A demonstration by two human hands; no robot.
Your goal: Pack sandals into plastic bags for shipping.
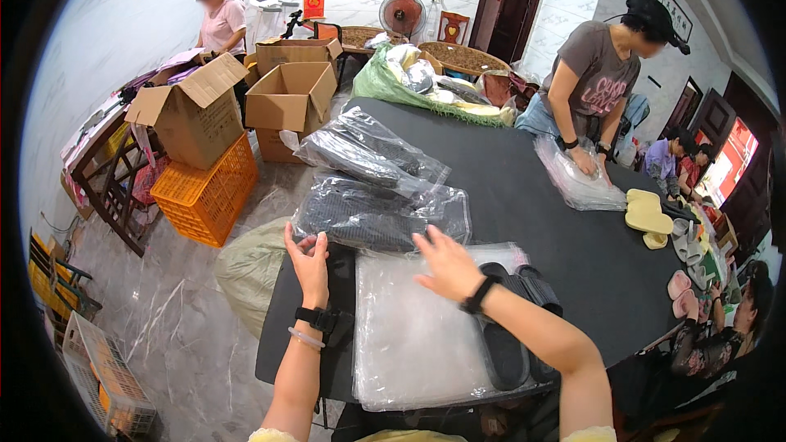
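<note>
On bag stack: both hands.

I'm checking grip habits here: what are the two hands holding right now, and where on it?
Nothing is clearly gripped. The right hand lies flat on the stack of clear plastic bags near its top edge; the left hand is raised at the stack's left corner, its hold unclear.

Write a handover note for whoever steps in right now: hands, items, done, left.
Left hand: empty, fingers raised at the left edge of the stack of clear plastic bags, next to the bagged dark slippers.
Right hand: flat, palm down on the top of the bag stack, holding nothing.
Items: one pair of black slippers lies unbagged at the stack's right edge on the black table.
Done: several bagged pairs are piled ahead of the hands.
Left: the black pair is not yet in a bag; loose yellow slippers and pink slippers sit on the table's right side.
</note>
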